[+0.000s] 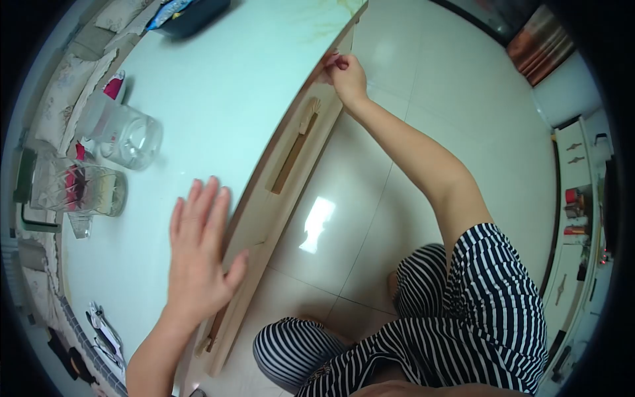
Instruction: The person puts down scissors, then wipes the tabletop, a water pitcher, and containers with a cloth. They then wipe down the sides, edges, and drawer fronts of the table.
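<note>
My left hand (200, 255) lies palm down with its fingers stretched out, over the white tabletop (218, 112) close to its long edge. My right hand (348, 78) is at the far end of the table's side, just below the edge. Its fingers are curled inward and partly hidden, so what they grip, if anything, cannot be made out. Between the two hands runs the pale wooden side panel (274, 221), with a carved ornament (309, 118) and a darker recessed strip on it.
On the tabletop stand a clear glass jar (135, 142) and a patterned glass pitcher (99, 188). A dark tray (198, 18) holds a blue packet (170, 12). Cushions (66, 99) line the left side. Glossy floor tiles (390, 218) lie beside the table; a cabinet (567, 271) stands at right.
</note>
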A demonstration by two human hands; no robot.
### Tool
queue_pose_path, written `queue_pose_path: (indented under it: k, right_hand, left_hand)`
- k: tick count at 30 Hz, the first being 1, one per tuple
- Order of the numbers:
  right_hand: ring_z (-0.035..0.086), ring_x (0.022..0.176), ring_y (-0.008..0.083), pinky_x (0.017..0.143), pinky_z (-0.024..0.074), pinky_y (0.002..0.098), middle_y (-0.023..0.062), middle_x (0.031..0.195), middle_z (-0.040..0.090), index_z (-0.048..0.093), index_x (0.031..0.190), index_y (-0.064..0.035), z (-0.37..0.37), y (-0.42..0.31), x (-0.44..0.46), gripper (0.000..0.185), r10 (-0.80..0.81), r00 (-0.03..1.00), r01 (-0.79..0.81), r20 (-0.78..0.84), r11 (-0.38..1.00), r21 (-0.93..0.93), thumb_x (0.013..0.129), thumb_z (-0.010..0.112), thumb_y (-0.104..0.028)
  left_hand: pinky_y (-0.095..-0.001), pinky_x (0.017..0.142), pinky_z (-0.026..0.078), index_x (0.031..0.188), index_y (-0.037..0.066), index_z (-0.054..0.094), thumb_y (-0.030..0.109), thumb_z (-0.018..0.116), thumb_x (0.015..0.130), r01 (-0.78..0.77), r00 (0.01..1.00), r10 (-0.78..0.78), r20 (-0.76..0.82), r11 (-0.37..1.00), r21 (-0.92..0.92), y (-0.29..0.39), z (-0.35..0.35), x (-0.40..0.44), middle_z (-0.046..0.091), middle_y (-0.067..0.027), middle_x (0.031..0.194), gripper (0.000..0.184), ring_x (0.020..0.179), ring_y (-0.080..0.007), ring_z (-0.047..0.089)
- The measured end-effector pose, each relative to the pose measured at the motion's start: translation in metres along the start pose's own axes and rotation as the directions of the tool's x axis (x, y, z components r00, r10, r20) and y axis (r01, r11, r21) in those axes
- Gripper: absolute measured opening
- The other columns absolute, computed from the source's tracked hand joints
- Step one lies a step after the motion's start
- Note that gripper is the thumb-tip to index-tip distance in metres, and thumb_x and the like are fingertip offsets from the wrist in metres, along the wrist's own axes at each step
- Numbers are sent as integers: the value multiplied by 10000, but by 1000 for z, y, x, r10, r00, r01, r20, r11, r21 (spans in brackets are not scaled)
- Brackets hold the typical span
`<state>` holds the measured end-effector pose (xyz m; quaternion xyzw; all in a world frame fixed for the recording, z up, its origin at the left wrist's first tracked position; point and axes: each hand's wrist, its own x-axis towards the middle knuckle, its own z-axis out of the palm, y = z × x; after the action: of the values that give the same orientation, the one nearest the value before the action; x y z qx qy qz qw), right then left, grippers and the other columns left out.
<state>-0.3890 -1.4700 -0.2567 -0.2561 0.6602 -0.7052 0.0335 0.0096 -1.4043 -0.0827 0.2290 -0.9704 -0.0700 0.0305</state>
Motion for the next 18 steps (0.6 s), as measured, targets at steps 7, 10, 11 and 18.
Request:
queue_pose_path:
  k: [7,10,11,18]
  right_hand:
    - [660,826,225,693,539,355,128,919,670,559,1103,16,17,8,-23,233,155,959,-169,236,985,41,879,497,8]
    - [633,865,258,745,523,373,151,952,629,539,1100,12,2,-18,-68,247,63,889,-163,453,969,186,857,498,7]
    - [597,949,311,816,496,410,172,997,580,529,1072,8,6,10,-74,243,-96,880,11,464,983,181,829,513,4]
    - [527,921,355,812,485,429,148,1007,450,521,1049,-73,-22,-1,-115,325,-601,687,609,409,783,129,752,648,-34]
  left_hand:
    - [-524,1213,140,1537,19,278,195,732,785,-44,999,43,4,999,29,-11,24,0,260,-194,1600,896,1498,-380,209]
    - [-517,1210,159,1518,14,325,186,717,805,-32,999,33,-12,998,59,-8,24,2,301,-193,1585,831,1488,-374,241]
    - [-513,1207,176,1494,10,371,181,710,815,-20,999,21,-34,999,38,-8,23,2,342,-194,1563,778,1474,-375,273]
    - [-492,1137,335,1253,-8,627,232,539,989,181,966,-190,-172,981,-69,43,-2,54,574,-190,1335,367,1327,-399,477]
